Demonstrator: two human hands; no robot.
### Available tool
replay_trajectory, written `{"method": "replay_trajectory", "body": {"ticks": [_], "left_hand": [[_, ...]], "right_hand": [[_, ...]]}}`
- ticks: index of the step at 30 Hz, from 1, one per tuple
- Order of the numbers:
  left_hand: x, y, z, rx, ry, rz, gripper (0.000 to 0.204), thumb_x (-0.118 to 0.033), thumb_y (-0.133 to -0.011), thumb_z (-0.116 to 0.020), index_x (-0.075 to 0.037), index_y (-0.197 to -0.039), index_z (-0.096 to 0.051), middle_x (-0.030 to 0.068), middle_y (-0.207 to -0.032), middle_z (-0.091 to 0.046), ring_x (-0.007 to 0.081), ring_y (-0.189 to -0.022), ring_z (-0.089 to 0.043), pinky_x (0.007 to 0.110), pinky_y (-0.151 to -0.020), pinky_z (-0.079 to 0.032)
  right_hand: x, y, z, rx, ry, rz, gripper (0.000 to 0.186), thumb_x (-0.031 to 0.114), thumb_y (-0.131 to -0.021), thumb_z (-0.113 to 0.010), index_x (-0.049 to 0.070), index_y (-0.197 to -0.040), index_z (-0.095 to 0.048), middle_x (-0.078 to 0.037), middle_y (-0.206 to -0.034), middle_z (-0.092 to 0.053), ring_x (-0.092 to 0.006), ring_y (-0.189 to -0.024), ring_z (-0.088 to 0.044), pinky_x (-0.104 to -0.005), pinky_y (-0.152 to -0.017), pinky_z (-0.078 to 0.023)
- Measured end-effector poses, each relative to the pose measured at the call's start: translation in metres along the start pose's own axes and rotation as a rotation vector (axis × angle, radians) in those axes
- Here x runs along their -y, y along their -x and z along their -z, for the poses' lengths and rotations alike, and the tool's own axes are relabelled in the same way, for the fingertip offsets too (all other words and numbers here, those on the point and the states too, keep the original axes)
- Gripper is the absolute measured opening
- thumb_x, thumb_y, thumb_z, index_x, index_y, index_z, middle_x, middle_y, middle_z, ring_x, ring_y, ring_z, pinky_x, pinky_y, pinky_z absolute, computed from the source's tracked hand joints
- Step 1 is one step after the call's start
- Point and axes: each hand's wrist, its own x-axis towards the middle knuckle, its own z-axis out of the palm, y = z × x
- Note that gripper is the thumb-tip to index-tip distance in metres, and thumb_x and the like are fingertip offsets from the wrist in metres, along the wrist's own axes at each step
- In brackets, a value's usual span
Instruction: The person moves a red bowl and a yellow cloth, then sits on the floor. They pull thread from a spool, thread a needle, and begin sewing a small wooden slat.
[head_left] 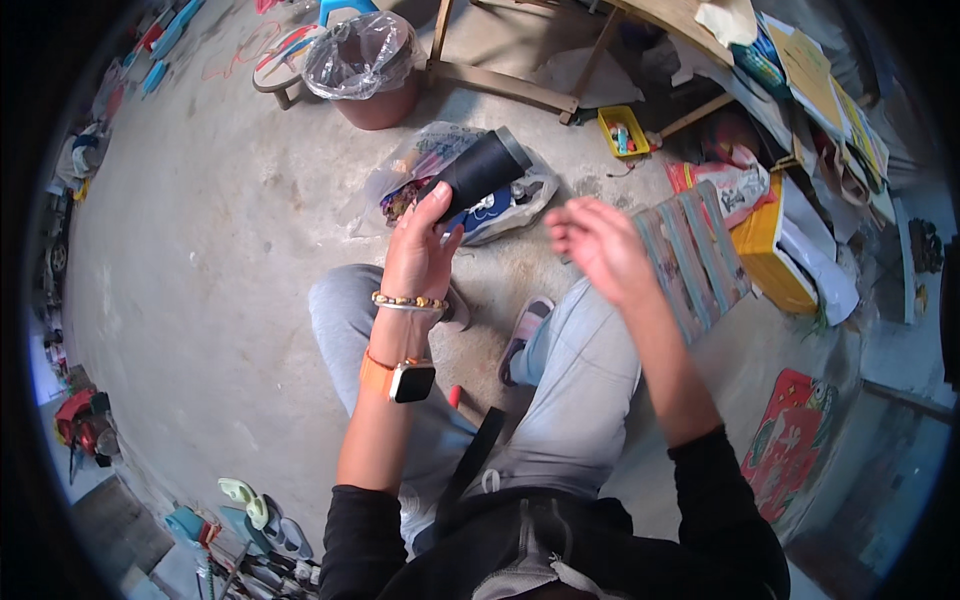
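Observation:
In my left hand [425, 240] is a large spool of black thread [475, 175], tilted up to the right with its grey core end showing. The fingers wrap its lower end, and the thumb lies along the near side. My right hand [600, 245] is raised to the right of the spool, apart from it. Its fingertips are drawn together and slightly blurred; whatever they may pinch is too fine to see. Beneath the spool, a clear plastic bag [370, 205] with colourful contents lies on the floor, partly covered by the spool and left hand.
A lined bin [372, 112] and a low stool [283, 62] stand at the far left. A wooden-legged table [505, 88], a small yellow tray [624, 134], a striped woven seat [690, 255] and a yellow box [775, 250] are ahead and right. My legs [570, 400] flank the middle.

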Motion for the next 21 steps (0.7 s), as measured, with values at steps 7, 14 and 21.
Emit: {"method": "replay_trajectory", "body": {"ticks": [7,14,21], "left_hand": [[-0.002,0.026,-0.010,0.072,-0.180,-0.062,0.054,-0.042,-0.071,-0.064,-0.007,-0.109,-0.050,0.0052,-0.110,-0.049,0.0177,-0.110,-0.036,0.041,-0.096,-0.015],[-0.004,0.041,-0.008,0.040,-0.147,-0.077,0.031,-0.027,-0.071,-0.068,-0.008,-0.094,-0.057,-0.0009,-0.093,-0.058,0.0096,-0.093,-0.046,0.027,-0.085,-0.026],[-0.004,0.046,-0.005,0.068,-0.137,-0.099,0.030,-0.026,-0.071,-0.069,-0.008,-0.092,-0.057,-0.0008,-0.088,-0.058,0.0095,-0.089,-0.047,0.025,-0.081,-0.029]], "right_hand": [[-0.047,0.000,-0.047,-0.061,0.022,0.072,0.019,0.013,-0.087,-0.040,-0.001,-0.094,-0.050,-0.014,-0.090,-0.059,-0.0147,-0.074,-0.054,-0.0266,-0.067,-0.043],[-0.048,0.012,-0.066,-0.023,0.146,-0.049,0.021,0.013,-0.088,-0.038,-0.003,-0.095,-0.050,-0.014,-0.083,-0.059,-0.0177,-0.074,-0.057,-0.0295,-0.068,-0.048],[-0.058,0.013,-0.066,0.022,0.126,-0.103,0.021,0.008,-0.087,-0.034,-0.005,-0.095,-0.049,-0.016,-0.083,-0.058,-0.0198,-0.074,-0.057,-0.0319,-0.069,-0.049]]}}
